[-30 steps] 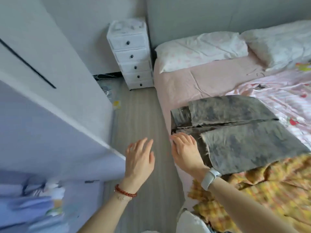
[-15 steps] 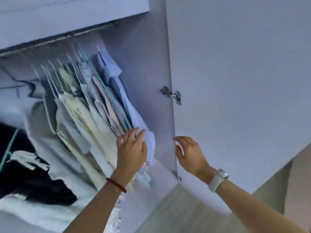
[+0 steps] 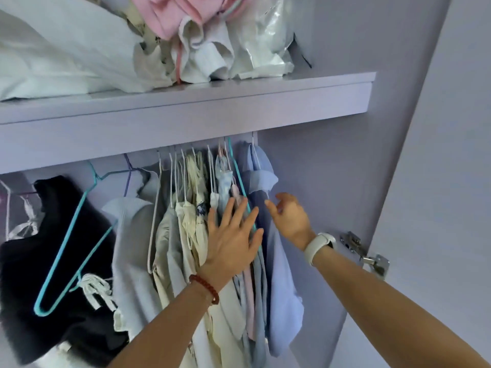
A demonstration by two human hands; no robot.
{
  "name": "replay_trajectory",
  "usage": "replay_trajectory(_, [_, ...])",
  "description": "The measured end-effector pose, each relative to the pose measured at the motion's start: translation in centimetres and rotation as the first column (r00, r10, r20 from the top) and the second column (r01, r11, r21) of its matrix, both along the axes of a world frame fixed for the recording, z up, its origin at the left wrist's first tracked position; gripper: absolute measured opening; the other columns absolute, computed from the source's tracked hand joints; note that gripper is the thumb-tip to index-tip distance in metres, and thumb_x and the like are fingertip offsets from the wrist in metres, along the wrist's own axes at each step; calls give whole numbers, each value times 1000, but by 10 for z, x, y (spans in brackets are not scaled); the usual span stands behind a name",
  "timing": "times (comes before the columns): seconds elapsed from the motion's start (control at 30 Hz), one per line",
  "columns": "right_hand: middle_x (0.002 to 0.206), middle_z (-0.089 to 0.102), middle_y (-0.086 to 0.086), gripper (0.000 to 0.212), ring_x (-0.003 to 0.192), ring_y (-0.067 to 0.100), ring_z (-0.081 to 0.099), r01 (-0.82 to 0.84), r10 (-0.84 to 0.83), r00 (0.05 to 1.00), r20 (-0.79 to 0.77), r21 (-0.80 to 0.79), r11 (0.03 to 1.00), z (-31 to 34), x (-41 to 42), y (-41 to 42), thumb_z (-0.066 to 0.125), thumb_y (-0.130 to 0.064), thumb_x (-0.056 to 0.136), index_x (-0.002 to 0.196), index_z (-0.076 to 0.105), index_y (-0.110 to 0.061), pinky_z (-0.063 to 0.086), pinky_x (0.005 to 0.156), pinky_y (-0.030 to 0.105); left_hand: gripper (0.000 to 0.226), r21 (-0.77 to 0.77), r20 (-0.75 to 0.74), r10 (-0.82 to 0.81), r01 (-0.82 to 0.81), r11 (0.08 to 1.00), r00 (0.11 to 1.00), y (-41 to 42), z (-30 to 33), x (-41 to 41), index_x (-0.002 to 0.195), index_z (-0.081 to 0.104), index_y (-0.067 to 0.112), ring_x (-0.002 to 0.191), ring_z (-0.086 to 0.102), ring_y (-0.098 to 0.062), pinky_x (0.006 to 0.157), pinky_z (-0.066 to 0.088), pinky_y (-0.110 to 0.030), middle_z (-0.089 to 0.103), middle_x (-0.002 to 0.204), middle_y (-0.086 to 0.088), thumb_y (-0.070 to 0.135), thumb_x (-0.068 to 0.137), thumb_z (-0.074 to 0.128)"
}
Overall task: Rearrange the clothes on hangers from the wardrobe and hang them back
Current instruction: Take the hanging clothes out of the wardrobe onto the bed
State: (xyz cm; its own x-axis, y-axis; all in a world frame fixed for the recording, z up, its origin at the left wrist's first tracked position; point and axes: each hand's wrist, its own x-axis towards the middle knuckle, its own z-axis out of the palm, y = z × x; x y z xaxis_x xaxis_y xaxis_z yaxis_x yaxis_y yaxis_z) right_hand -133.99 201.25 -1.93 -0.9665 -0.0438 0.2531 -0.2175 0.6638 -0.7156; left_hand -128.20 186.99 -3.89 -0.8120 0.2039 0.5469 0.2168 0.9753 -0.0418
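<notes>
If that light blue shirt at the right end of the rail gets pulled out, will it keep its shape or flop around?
Probably floppy: the light blue shirt hangs in soft folds, so only its hanger should give it shape. It looks thin, so likely light. Packed against neighbouring clothes under the left hand, it may drag them along; the right hand reaches beside it.

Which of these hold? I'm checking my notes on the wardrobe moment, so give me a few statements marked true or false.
1. The left hand lies flat with spread fingers on the hanging clothes. True.
2. The right hand grips a teal hanger. False: it holds nothing, reaching at the blue shirt.
3. The empty teal hanger hangs left of the hands. True.
4. The top shelf is bare. False: bundled fabrics lie on it.
</notes>
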Motion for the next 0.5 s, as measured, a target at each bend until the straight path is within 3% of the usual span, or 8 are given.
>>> replay_trajectory(0.1, [137, 37, 13, 63, 120, 30, 45, -51, 53, 999, -10, 123, 991, -3, -24, -1, 49, -37, 92, 141, 23, -8, 41, 92, 39, 49, 72, -23, -18, 20, 997, 1000, -2, -15, -6, 131, 51, 19, 134, 36, -28, 104, 29, -58, 44, 142, -5, 39, 90, 35])
replay_trajectory(0.23, [135, 32, 14, 61, 106, 38, 49, -38, 74, 987, -141, 241, 970, 0, -50, -2, 41, -15, 95, 146, 8, -10, 43, 78, 42, 48, 184, -39, -1, 8, 983, 999, -10, -26, -10, 138, 40, 19, 139, 23, -22, 105, 32, -52, 38, 146, -2, 33, 93, 31])
replay_trajectory(0.3, [134, 34, 17, 57, 98, 42, 51, -19, 55, 991, -120, 283, 959, 4, -60, -4, 37, -13, 96, 146, 10, -10, 42, 76, 45, 48, 187, -32, -3, 9, 982, 999, -15, -30, -13, 139, 37, 19, 139, 21, -22, 105, 32, -54, 37, 147, -3, 32, 93, 29])
replay_trajectory(0.37, [130, 42, 19, 48, 103, 44, 51, -19, 43, 996, -77, 287, 958, 6, -69, -5, 36, -18, 97, 142, 22, -9, 42, 81, 46, 48, 179, -28, -1, 6, 984, 1000, -18, -33, -13, 139, 36, 18, 139, 22, -23, 105, 32, -53, 37, 147, -3, 31, 94, 28])
replay_trajectory(0.5, [111, 58, 23, 38, 101, 43, 53, 21, -4, 999, -53, 323, 946, 9, -77, -12, 34, -33, 98, 115, 45, 0, 40, 73, 40, 48, 201, -34, 11, -4, 980, 999, -21, -37, -12, 140, 31, 19, 139, 20, -22, 105, 30, -52, 35, 148, -3, 30, 94, 28])
